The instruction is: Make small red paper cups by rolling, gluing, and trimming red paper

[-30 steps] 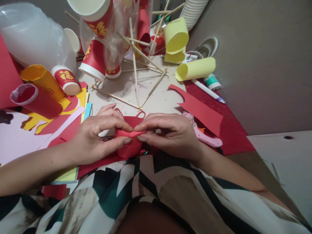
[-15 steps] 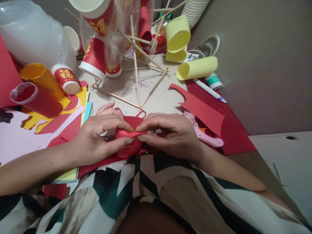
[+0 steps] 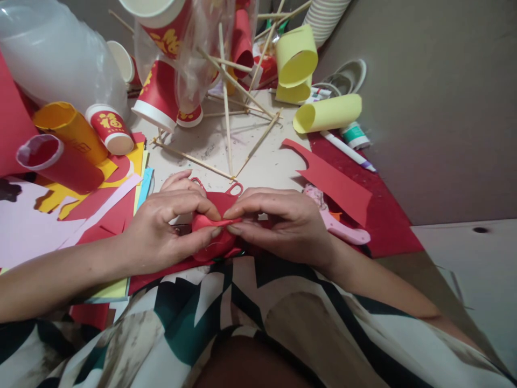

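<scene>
Red paper piece [image 3: 216, 237] lies at the near edge of the desk [image 3: 262, 161], already curled into a rounded form. Its upper seam is clamped between thumb and forefinger of the left hand [image 3: 161, 231] and of the right hand [image 3: 283, 221], fingertips meeting mid-seam; by judgement the shaping is done and the seam is not yet released. Hidden by the hands: the underside, any fastening, and most of the object whose red loops [image 3: 234, 188] show just behind; the pink tool [image 3: 343, 229] cannot be identified.

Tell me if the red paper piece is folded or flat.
Folded over: left hand and right hand pinch the red paper piece closed.
</scene>
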A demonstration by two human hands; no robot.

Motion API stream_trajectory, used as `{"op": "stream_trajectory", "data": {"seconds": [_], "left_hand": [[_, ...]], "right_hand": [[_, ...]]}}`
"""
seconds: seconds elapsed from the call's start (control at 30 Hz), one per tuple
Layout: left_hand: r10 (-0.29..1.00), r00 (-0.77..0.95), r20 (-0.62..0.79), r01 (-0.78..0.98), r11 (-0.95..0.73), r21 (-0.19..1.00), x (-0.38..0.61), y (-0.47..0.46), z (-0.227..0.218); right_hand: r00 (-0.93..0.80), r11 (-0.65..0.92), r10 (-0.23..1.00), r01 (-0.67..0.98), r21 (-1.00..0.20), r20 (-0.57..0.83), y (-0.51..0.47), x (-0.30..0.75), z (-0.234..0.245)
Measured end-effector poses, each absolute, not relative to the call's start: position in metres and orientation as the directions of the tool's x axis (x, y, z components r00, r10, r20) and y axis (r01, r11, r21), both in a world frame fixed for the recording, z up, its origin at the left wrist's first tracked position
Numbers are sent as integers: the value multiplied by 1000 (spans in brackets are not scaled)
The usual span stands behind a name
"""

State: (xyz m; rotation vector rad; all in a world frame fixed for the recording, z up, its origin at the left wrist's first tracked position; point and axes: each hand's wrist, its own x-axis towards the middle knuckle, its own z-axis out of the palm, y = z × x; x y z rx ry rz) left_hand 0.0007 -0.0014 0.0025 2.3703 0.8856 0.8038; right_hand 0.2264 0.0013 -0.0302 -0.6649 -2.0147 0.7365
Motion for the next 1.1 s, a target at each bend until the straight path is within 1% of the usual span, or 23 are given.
{"op": "stream_trajectory", "data": {"seconds": [0.2,0.37,0.53,0.67,0.87,1.0,1.1], "left_hand": [[717,610,338,422,-655,627,1,-1,3],[680,663,312,358,-654,666,0,2,4],[671,683,289,388,-669,634,-2,5,8],[671,680,297,379,-668,640,-3,6,10],[651,696,305,351,-678,646,-3,6,10],[682,686,256,362,-624,693,-1,6,13],[717,662,219,390,-580,715,-1,5,15]], "right_hand": [[-502,725,635,125,-678,587,3,227,-31],[-557,696,628,91,-712,543,5,228,-29],[-582,637,661,102,-764,473,6,231,-27],[-587,584,691,110,-804,422,7,233,-26],[-585,571,691,81,-817,424,7,232,-25],[-559,573,697,58,-817,449,6,231,-25],[-551,586,699,75,-807,456,7,231,-26]]}}
